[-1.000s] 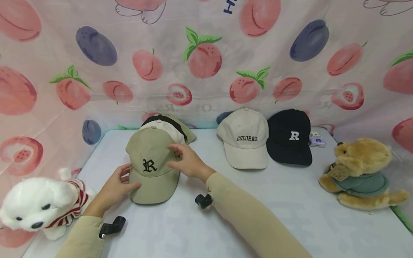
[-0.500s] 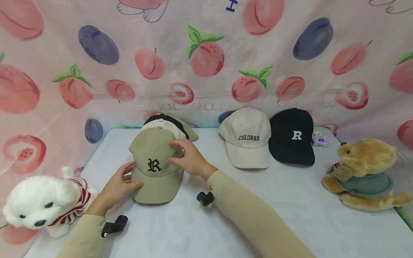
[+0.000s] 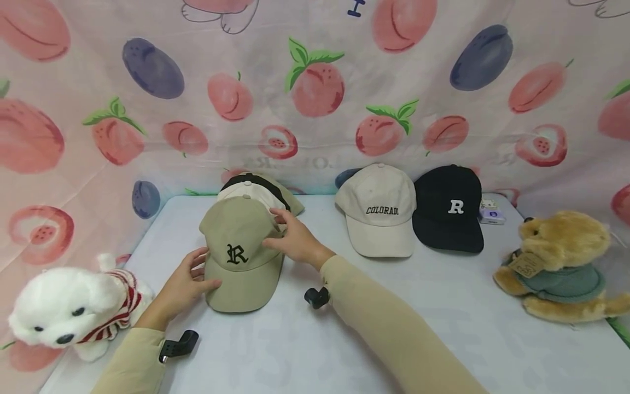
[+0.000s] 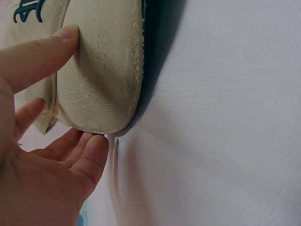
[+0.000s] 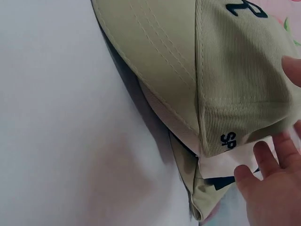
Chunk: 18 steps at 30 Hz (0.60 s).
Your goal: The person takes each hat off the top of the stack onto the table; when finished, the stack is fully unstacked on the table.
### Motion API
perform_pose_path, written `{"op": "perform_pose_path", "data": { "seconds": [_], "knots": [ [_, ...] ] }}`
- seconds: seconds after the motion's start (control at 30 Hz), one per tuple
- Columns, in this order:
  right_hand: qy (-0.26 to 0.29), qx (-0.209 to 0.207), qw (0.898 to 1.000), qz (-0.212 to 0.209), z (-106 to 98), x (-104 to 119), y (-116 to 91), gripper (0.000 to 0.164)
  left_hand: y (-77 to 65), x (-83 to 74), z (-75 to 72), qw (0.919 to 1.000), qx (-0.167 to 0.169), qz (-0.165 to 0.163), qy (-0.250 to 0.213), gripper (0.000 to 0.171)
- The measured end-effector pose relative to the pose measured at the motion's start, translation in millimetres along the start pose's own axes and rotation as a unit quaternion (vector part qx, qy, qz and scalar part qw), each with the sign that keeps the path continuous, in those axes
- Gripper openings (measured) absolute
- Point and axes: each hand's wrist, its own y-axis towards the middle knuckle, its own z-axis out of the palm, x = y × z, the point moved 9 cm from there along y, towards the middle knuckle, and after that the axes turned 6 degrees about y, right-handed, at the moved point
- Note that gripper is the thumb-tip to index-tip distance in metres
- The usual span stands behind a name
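Note:
In the head view an olive-beige baseball cap [image 3: 241, 235] with a dark R on its crown rests in front of a white cap and other caps, overlapping them. My left hand [image 3: 179, 287] is at its left side. The left wrist view shows the thumb over the brim [image 4: 106, 70] and the fingertips at the brim's edge from below. At the crown's right side is my right hand [image 3: 300, 241]. Its spread fingers [image 5: 268, 160] are beside the lower edge, with the thumb near the crown; contact is hard to tell.
Behind the cap show a white cap [image 3: 246, 190], a black edge [image 3: 266, 186] and an olive cap [image 3: 295, 203]. To the right stand a cream COLORADO cap [image 3: 379, 235], a black cap [image 3: 448, 230] and a small purple-and-white packet [image 3: 492, 216]. A white plush dog [image 3: 59, 306] and brown plush bear [image 3: 566, 241] flank them.
The olive-beige cap has shifted slightly right, then stays put. My right hand has slid a little up and right along its crown, fingers easing outward. My left hand stays at the brim.

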Motion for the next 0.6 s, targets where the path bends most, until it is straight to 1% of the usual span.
{"op": "perform_pose_path", "data": {
  "seconds": [0.1,0.23,0.43,0.6],
  "knots": [
    [0.006,-0.004,1.000,-0.012,-3,2,1,0.073,0.2,1.2,-0.3,1.0000,-0.003,0.001,-0.003,0.090],
    [0.002,0.012,0.999,-0.041,-2,9,1,0.069,0.1,2.0,-0.5,1.0000,-0.006,0.001,-0.001,0.089],
    [-0.007,0.019,0.997,-0.075,-2,21,1,0.052,-1.8,1.8,-0.1,1.0000,-0.001,-0.003,-0.001,0.092],
    [-0.006,0.019,0.995,-0.097,-1,31,1,0.041,-4.4,2.1,0.1,0.9997,0.011,-0.017,0.012,0.096]
  ]
}}
